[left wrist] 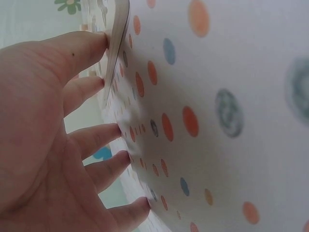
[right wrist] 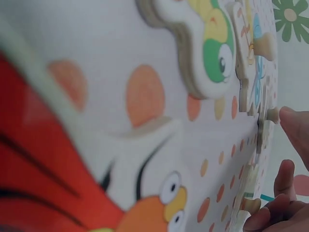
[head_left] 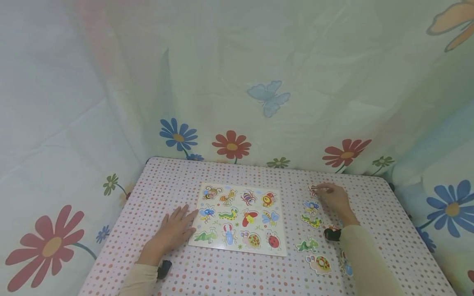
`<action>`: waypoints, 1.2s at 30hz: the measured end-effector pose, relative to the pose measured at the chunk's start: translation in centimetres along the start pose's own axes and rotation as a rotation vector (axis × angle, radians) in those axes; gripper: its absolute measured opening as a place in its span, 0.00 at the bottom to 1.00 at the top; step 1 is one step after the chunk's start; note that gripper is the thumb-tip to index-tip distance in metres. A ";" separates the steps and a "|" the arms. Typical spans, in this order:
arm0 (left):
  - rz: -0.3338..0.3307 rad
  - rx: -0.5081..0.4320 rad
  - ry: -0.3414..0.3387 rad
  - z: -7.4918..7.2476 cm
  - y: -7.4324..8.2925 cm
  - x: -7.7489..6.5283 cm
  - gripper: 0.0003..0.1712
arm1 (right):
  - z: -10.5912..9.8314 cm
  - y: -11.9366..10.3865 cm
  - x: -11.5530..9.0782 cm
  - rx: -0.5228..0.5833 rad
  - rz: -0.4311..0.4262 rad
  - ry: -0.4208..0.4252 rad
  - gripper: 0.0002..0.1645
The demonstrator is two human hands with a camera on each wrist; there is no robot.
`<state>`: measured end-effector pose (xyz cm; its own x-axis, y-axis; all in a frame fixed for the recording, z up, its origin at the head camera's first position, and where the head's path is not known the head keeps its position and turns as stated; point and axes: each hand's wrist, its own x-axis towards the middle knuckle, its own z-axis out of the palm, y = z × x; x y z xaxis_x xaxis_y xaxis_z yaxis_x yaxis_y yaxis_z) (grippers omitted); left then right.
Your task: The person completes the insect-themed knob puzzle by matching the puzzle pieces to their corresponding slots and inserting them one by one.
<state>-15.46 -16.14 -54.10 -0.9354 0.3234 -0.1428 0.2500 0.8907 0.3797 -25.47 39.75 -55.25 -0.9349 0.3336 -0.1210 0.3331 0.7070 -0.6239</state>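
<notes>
A wooden peg puzzle board (head_left: pixel 237 248) printed with colourful insects lies on the table. My left hand (head_left: pixel 172 230) rests at its left side, fingers spread; the thumb (left wrist: pixel 82 50) and one finger touch the board's edge. My right hand (head_left: pixel 335 201) is at a brown striped insect piece (head_left: pixel 313 190) at the back right. In the right wrist view, one fingertip (right wrist: pixel 288 116) is close to a wooden knob (right wrist: pixel 273 115), apart from the other fingers. Those bend beside a second knob (right wrist: pixel 251 205). No piece is visibly lifted.
Right of the board lie loose pieces: a blue bug (head_left: pixel 311 207), a caterpillar (head_left: pixel 311 221), a grasshopper (head_left: pixel 307 245), a snail (head_left: pixel 319 264) and a blue beetle (head_left: pixel 346 266). A red piece (right wrist: pixel 38 145) is under my right wrist. A printed curtain (head_left: pixel 222 82) hangs behind the dotted table (head_left: pixel 177 176).
</notes>
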 end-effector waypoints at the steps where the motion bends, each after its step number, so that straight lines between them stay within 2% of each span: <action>1: 0.001 0.001 0.002 0.0 0.0 0.0 0.34 | 0.0 0.1 0.1 -0.004 -0.006 -0.006 0.22; 7: -0.002 0.008 0.004 0.0 0.0 0.1 0.34 | -0.2 -0.4 -0.3 -0.006 -0.027 -0.037 0.23; 12: -0.003 0.008 0.004 -0.2 0.2 0.0 0.34 | -0.3 -0.7 -0.6 -0.026 -0.058 -0.022 0.22; 24: 0.003 0.003 0.004 -0.2 0.2 0.0 0.34 | -0.6 -2.3 -1.8 -0.046 -0.070 -0.008 0.21; 29: 0.007 0.011 0.010 -0.2 0.1 0.0 0.34 | -0.7 -3.4 -2.5 -0.021 -0.131 -0.009 0.20; 36: 0.000 0.007 0.009 -0.2 0.2 0.0 0.34 | -0.3 -5.0 -3.7 -0.028 -0.322 -0.018 0.17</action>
<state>-15.44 -16.06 -53.81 -0.9377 0.3205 -0.1340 0.2518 0.8929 0.3734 -23.68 35.17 -51.48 -0.9947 0.0796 0.0652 0.0233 0.7914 -0.6109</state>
